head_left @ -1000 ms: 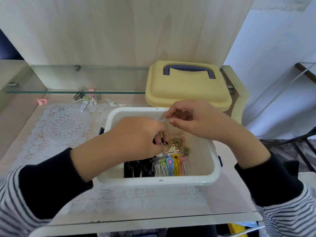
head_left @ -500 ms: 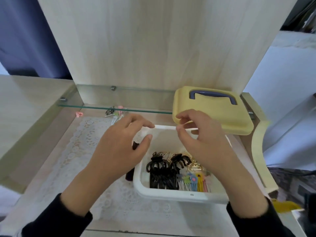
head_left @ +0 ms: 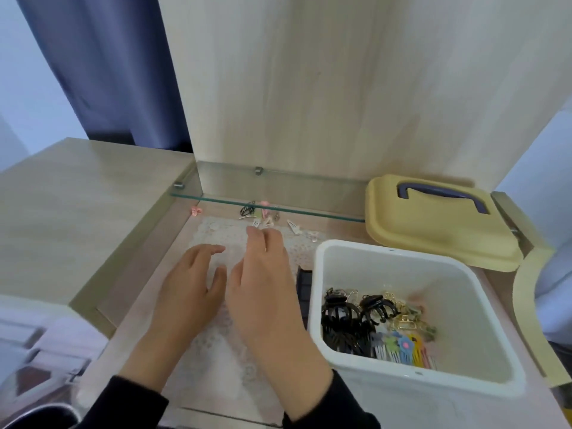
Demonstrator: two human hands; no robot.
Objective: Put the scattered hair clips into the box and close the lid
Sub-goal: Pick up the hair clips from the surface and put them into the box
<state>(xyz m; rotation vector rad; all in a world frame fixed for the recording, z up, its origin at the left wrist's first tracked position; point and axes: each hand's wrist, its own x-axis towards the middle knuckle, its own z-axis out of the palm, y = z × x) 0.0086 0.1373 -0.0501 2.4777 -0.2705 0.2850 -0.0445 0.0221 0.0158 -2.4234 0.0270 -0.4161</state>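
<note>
From the head camera, the only view, both hands hover over the lace mat [head_left: 223,360] in the middle of the counter, reaching toward its far edge. The left hand [head_left: 188,286] lies flat with relaxed fingers. Its grip is open and holds nothing. The right hand [head_left: 263,280] is just beside it and further forward, fingers loosely bent. Its grip is open too, with nothing pinched.

The loose hair clips [head_left: 266,216] lie in a small cluster by the far edge, partly under the glass shelf [head_left: 309,211]. A pink clip [head_left: 196,211] sits apart toward the far left. The white box [head_left: 402,274] stands open at the right side of the counter. Its sorted clips [head_left: 371,323] are heaped in the near half: black claws, gold ones and coloured snaps. The yellow lid [head_left: 433,230] rests just behind the box at the far right corner, handle up.

The step in hand looks like gathering the remaining clips. To do it well, slide the fingers in low under the shelf edge and rake the cluster forward onto the mat. Then pinch several at once. The pale flat clips may catch in the lace, so lift each by an end. The left hand is nearer the pink clip, which is easy to miss. The lid should go on only after the far edge has been checked.
</note>
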